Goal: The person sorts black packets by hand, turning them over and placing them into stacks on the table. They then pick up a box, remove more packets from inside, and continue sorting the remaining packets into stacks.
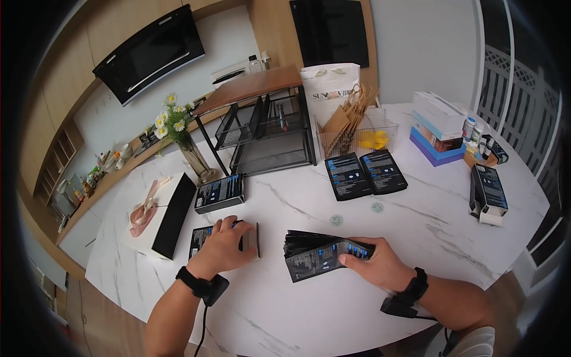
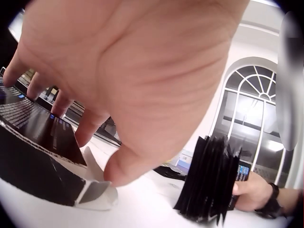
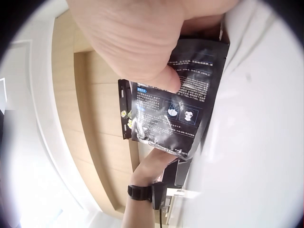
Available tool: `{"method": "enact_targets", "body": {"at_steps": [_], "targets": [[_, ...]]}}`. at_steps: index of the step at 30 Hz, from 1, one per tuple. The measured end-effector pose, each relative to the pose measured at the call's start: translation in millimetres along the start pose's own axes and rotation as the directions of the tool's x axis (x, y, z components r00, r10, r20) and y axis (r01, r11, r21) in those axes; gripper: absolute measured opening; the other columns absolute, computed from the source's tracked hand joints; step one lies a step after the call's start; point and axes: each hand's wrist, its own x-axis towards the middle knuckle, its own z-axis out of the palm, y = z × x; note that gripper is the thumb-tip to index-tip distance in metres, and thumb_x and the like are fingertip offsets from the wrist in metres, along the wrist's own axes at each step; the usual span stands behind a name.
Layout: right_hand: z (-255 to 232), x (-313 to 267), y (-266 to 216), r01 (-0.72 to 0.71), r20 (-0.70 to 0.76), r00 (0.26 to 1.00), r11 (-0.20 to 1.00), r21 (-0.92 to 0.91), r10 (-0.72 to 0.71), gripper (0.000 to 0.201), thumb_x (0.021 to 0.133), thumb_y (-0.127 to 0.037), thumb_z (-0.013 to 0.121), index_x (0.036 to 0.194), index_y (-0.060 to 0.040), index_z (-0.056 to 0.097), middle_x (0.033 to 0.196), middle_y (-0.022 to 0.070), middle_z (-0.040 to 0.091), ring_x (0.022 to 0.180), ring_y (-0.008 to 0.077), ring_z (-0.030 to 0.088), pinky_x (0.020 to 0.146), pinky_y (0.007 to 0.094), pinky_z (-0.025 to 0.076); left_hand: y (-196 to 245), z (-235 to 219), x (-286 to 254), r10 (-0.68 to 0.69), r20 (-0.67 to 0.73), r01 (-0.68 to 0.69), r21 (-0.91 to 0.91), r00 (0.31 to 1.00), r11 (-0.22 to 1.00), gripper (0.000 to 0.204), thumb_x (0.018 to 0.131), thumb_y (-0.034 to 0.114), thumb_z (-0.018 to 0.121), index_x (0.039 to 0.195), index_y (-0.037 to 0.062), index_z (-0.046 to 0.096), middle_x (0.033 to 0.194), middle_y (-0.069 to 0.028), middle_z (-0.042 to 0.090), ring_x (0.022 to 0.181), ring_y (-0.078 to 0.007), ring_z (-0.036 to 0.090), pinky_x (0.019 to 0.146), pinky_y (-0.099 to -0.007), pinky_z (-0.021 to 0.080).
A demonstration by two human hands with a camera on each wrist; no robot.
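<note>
My right hand (image 1: 383,265) grips a fanned stack of black foil sachets (image 1: 312,263) above the front of the table, thumb on the front one. In the right wrist view the front sachet (image 3: 175,114) shows fine white print and small blue face drawings. My left hand (image 1: 221,250) is over a black printed box (image 1: 197,239) lying on the table. The left wrist view shows its fingers (image 2: 61,102) spread along the far edge of the box (image 2: 42,175), with the thumb beside the raised pale flap at its end.
Another black box (image 1: 220,193) lies behind my left hand, beside a white gift box (image 1: 148,217) and a flower vase (image 1: 193,154). Two piles of black sachets (image 1: 348,178) lie mid-table before a clear bin (image 1: 386,128). An opened black box (image 1: 491,190) is at right.
</note>
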Motion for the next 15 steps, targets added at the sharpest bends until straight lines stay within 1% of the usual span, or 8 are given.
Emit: {"method": "enact_targets", "body": {"at_steps": [1,2,3,5,6,8,11,15], "targets": [[-0.5,-0.4,1.7,-0.002,-0.001,1.0,1.0,-0.003,0.002,0.039,0.091,-0.007,0.073,0.128,0.0046,0.065,0.112,0.0096,0.072,0.099,0.0122,0.062,0.093,0.0288,0.051,-2.1,-3.1,3.4,-0.042,0.126,0.055,-0.1,0.991,0.993,0.067,0.078,0.033,0.077,0.138,0.0106,0.06,0.151,-0.0252,0.043,0.144,-0.045,0.037,0.118,-0.0473,0.037],[-1.2,-1.2,2.8,-0.005,-0.002,1.0,1.0,-0.008,0.005,0.038,0.091,-0.007,0.073,0.127,0.0048,0.065,0.112,0.0094,0.072,0.098,0.012,0.062,0.093,0.0285,0.051,-2.3,-7.1,6.3,-0.074,0.2,0.074,0.007,0.977,0.997,0.092,0.072,0.044,0.081,0.15,0.0105,0.047,0.154,-0.0242,0.04,0.145,-0.0448,0.035,0.118,-0.0484,0.037],[-2.1,-1.8,2.4,-0.004,-0.008,1.0,1.0,-0.006,0.004,0.038,0.091,-0.007,0.073,0.127,0.0048,0.065,0.112,0.0094,0.072,0.098,0.012,0.062,0.093,0.0285,0.051,-2.8,-10.2,7.1,-0.069,0.199,0.068,0.01,0.978,0.998,0.092,0.072,0.044,0.081,0.15,0.0105,0.047,0.154,-0.0242,0.04,0.145,-0.0448,0.035,0.118,-0.0484,0.037],[-3.0,-2.1,1.3,-0.017,0.013,1.0,1.0,-0.01,0.017,0.04,0.092,-0.005,0.07,0.13,0.0061,0.063,0.119,0.0136,0.072,0.107,0.0148,0.064,0.097,0.0292,0.051,-4.5,-15.7,5.6,-0.037,0.29,0.02,0.061,0.956,0.998,0.111,0.064,0.051,0.083,0.155,0.0073,0.037,0.156,-0.0233,0.038,0.146,-0.0436,0.034,0.118,-0.0479,0.038],[-3.2,-1.7,2.0,-0.016,0.014,1.0,1.0,-0.008,0.016,0.04,0.092,-0.005,0.07,0.13,0.0061,0.063,0.119,0.0136,0.072,0.107,0.0148,0.064,0.097,0.0292,0.051,-5.9,-17.5,5.7,-0.039,0.29,0.022,0.063,0.956,0.998,0.111,0.064,0.051,0.083,0.155,0.0073,0.037,0.156,-0.0233,0.038,0.146,-0.0436,0.034,0.118,-0.0479,0.038],[-2.8,-1.1,3.7,-0.048,0.008,0.999,0.999,-0.016,0.048,0.04,0.092,-0.004,0.07,0.13,0.007,0.062,0.118,0.0137,0.072,0.106,0.0157,0.065,0.096,0.0297,0.052,-7.9,-21.9,6.3,-0.014,0.341,-0.031,0.125,0.94,0.992,0.124,0.057,0.055,0.084,0.157,0.0049,0.031,0.155,-0.0225,0.038,0.146,-0.0422,0.034,0.116,-0.0479,0.04],[-2.8,-1.0,1.3,-0.034,0.012,0.999,0.999,0.034,0.034,0.037,0.092,-0.003,0.069,0.127,0.0083,0.062,0.116,0.0145,0.072,0.103,0.0159,0.066,0.095,0.0298,0.053,-0.5,-30.6,9.0,-0.088,0.388,0.027,0.16,0.917,0.987,0.122,0.059,0.053,0.084,0.157,0.0037,0.031,0.153,-0.0221,0.04,0.145,-0.0408,0.035,0.116,-0.0474,0.04],[-5.8,-2.5,-3.0,-0.047,-0.014,0.999,0.998,0.05,0.048,0.033,0.093,-0.003,0.069,0.123,0.009,0.062,0.114,0.0129,0.072,0.101,0.0145,0.066,0.091,0.0299,0.054,-3.5,-34.3,-0.3,-0.053,0.416,-0.018,0.165,0.908,0.986,0.12,0.059,0.05,0.085,0.156,0.0023,0.032,0.151,-0.0215,0.041,0.143,-0.0397,0.037,0.117,-0.0466,0.038]]}}
